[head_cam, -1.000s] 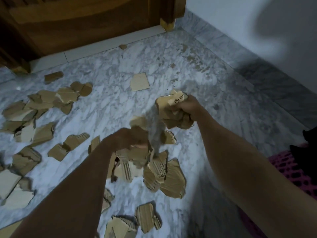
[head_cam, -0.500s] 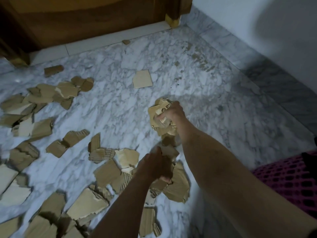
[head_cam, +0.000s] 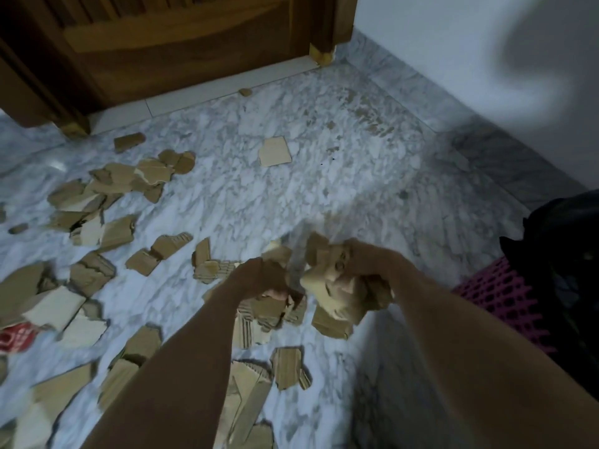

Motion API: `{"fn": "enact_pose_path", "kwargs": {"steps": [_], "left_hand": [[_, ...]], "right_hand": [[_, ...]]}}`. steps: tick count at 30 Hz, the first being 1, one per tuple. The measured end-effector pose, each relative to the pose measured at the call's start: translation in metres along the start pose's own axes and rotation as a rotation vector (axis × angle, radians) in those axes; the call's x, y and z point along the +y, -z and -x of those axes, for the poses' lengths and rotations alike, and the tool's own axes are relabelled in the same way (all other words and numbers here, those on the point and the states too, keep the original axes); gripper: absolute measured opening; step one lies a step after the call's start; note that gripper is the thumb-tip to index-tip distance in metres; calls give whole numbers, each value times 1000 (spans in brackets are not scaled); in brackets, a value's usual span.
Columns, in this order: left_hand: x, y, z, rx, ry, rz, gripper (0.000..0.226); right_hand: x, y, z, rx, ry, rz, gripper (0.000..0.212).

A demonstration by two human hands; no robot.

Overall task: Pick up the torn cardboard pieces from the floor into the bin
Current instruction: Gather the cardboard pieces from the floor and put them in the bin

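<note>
Head view. Right hand: fingers closed around a bundle of cardboard pieces, held above the marble floor. Left hand: fingers clenched on more scraps, touching the bundle. Loose torn pieces: scattered at left and below. Pink lattice bin: right edge, black liner.

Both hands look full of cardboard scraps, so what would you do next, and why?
Probably swing the right hand, clutching a wad of cardboard, over to the pink basket at the right and drop it. The left hand grips pieces too, and many scraps remain on the floor.
</note>
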State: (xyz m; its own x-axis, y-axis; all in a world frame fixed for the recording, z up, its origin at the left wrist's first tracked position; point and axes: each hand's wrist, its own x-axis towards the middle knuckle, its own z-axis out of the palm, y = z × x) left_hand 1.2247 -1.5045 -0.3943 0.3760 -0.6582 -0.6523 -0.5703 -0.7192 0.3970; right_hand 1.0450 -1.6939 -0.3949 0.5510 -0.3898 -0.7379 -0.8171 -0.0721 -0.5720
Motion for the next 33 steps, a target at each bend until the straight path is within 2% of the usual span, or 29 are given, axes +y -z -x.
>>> {"fn": "enact_pose_path", "kwargs": {"steps": [1,2,4,7,8,10,11,13,14,15,17,18,20,22,24,26,28,29,32,33], "left_hand": [[-5,0,0,7,15,-36,38],[-9,-1,-1,53,31,-8,54],[-11,1,1,107,61,-17,72],[-11,0,-6,103,83,-88,81],[-9,-2,-6,92,122,-47,78],[-8,-7,-4,70,149,-90,59],[-11,-12,-7,95,155,-77,62],[-13,-18,-4,170,212,-60,87],[-16,-22,-6,178,296,-64,99],[-26,-27,-16,223,310,-59,110],[-24,-28,-10,203,301,-88,129],[-24,-26,-7,217,275,-53,125],[-23,-23,-6,151,204,-46,96],[-25,-16,-14,37,133,-125,90],[-39,-12,-30,9,74,-135,80],[-30,-4,-20,-86,-6,-113,63],[-8,-5,5,-182,-94,-175,59],[-1,-15,11,-230,-126,-252,66],[3,-64,22,-257,-182,-250,121],[1,-76,28,-233,-199,-259,127]], "right_hand": [[4,-19,8,-25,-31,115,102],[9,-36,13,-26,-62,188,122],[20,-67,16,0,-75,177,124],[36,-91,9,82,-65,227,136],[39,-93,6,121,-62,252,135],[40,-95,7,186,-65,311,119],[40,-96,7,206,-76,344,111],[39,-96,11,219,-105,377,108],[38,-94,12,210,-98,382,107],[36,-91,11,187,-75,378,103],[29,-78,8,140,-21,325,90],[24,-69,7,126,8,296,88],[7,-49,4,123,61,212,97],[-14,-29,1,117,78,175,113],[-30,-16,-11,103,72,202,131],[-40,-13,-24,108,63,261,131],[-43,-19,-35,122,26,278,128],[-42,-25,-39,130,-2,286,127],[-38,-40,-46,154,-44,282,125],[-37,-43,-47,161,-43,289,125]]}}
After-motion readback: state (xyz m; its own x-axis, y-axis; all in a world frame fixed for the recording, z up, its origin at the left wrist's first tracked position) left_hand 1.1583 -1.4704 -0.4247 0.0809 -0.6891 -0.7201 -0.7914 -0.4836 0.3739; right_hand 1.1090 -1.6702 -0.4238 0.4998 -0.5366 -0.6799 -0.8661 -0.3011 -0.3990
